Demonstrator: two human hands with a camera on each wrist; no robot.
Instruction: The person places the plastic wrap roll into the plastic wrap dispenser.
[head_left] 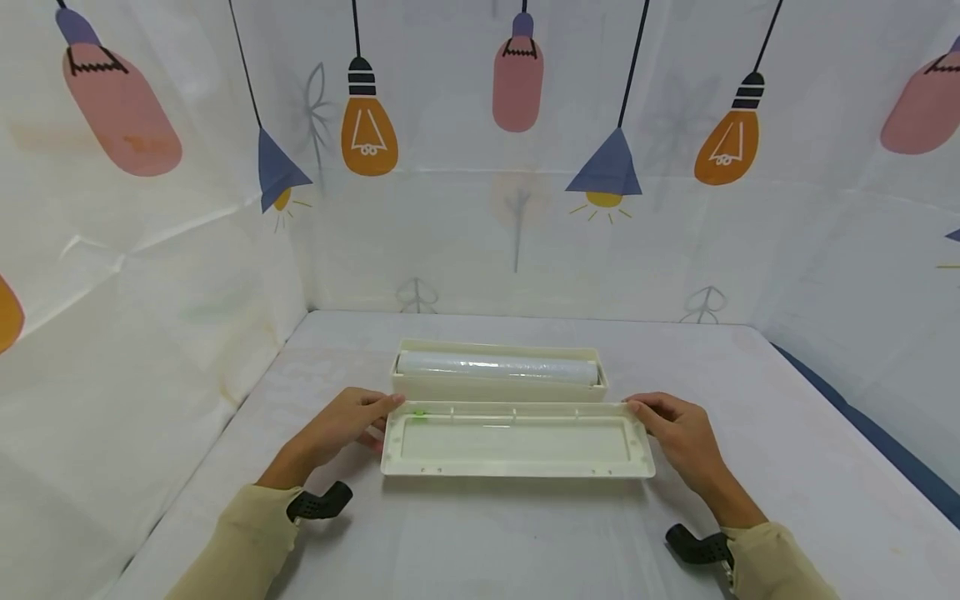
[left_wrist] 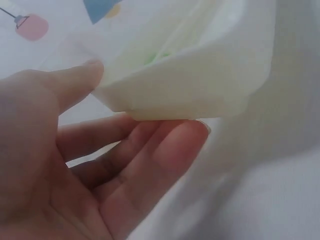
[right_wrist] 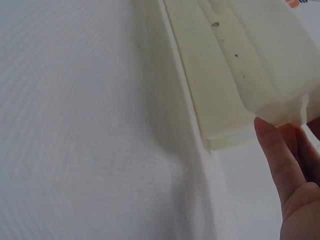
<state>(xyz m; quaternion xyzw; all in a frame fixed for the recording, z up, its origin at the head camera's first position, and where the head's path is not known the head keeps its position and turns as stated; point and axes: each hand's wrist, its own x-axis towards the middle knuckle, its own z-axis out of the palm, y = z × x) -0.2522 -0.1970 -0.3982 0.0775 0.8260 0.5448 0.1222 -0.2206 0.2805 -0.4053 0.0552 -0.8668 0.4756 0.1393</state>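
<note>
A cream plastic box (head_left: 498, 388) lies across the middle of the table, with a roll of clear film (head_left: 495, 367) inside it. Its lid (head_left: 517, 442) is folded open toward me and lies flat, with a small green piece (head_left: 418, 412) near its left hinge end. My left hand (head_left: 378, 412) grips the lid's left corner. In the left wrist view the thumb (left_wrist: 75, 80) lies on top of the lid (left_wrist: 200, 85) and the fingers (left_wrist: 175, 150) curl beneath. My right hand (head_left: 645, 410) holds the lid's right end; its fingers (right_wrist: 272, 150) touch the lid's corner (right_wrist: 225, 75).
The white table (head_left: 525, 542) is walled on three sides by a pale cloth backdrop (head_left: 517, 225) printed with lamps. A dark blue strip (head_left: 862, 417) runs along the table's right edge. Black camera mounts (head_left: 318, 504) sit at both of my wrists.
</note>
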